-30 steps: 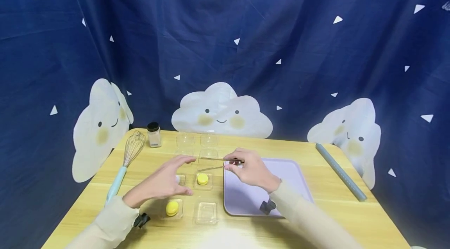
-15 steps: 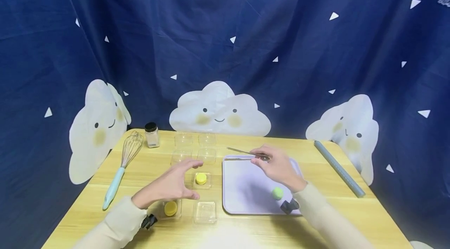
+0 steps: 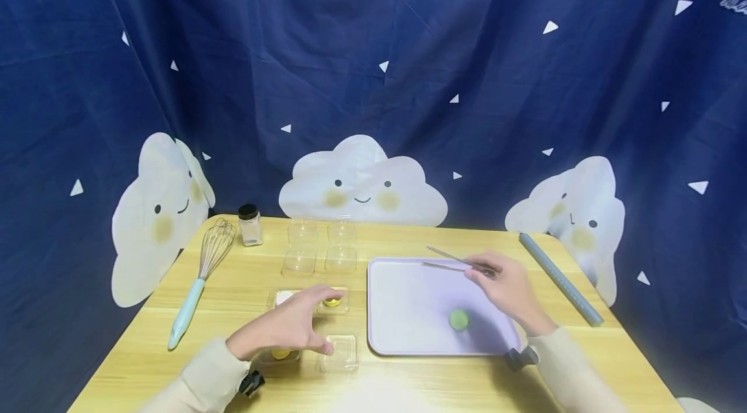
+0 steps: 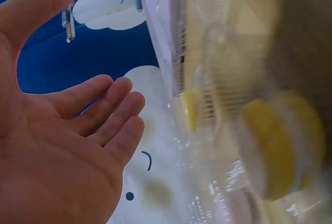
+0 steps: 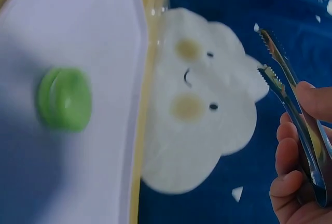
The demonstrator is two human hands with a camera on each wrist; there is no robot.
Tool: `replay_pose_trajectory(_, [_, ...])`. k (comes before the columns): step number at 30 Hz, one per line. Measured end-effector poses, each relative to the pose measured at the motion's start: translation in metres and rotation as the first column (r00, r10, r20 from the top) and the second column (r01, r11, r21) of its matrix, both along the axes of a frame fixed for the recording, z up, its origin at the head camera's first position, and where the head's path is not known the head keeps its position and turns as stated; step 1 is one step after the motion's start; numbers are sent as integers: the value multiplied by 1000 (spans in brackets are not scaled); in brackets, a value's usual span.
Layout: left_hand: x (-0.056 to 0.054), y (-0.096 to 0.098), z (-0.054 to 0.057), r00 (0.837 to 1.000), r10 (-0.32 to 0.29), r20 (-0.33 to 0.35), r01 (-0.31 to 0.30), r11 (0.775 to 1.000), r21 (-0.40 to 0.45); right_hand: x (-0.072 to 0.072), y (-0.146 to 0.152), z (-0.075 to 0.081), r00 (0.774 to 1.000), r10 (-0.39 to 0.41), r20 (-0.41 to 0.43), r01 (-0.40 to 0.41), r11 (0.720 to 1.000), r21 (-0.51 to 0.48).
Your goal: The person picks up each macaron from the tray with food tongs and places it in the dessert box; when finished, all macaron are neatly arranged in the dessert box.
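My right hand holds metal tongs above the right side of a lilac tray; the tongs' serrated tips stand apart with nothing between them. On the tray lies one green macaron, left of and nearer than the hand. My left hand hovers with straight, spread fingers over small clear plastic boxes, holding nothing. A yellow macaron sits in one box beneath it, partly hidden in the head view. Another yellow macaron and a white one lie in boxes behind the fingers. A box without a macaron lies right of the thumb.
Several clear plastic lids or cups stand at the back. A whisk with a pale blue handle and a black-capped jar are on the left. A grey-blue rod lies along the right side.
My right hand has moved right with the tongs, from over the boxes to across the tray, uncovering the green macaron. My left hand has shifted slightly right and nearer.
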State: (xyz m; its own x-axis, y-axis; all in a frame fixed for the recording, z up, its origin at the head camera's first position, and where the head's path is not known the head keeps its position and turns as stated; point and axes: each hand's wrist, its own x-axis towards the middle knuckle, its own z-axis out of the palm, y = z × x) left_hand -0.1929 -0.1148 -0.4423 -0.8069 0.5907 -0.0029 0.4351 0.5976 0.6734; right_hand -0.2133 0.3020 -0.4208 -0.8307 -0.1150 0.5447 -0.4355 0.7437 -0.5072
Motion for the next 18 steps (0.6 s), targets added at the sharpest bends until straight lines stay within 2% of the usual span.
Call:
replay_pose_trajectory(5, [4,1,-7,1000,7,3,-7,999,-39,8,23,-9,997,-66,33,67,998,-10])
replay_pose_trajectory(12, [8,-4,-12,1000,10,-13,-11,996,-86,19,46,-20,986,-16,167,26,998,-58])
replay_pose_trajectory(18, [9,-7,-16,999,-7,-35,4,995,-96,26,55,-29,957,-48,286,41,999,29])
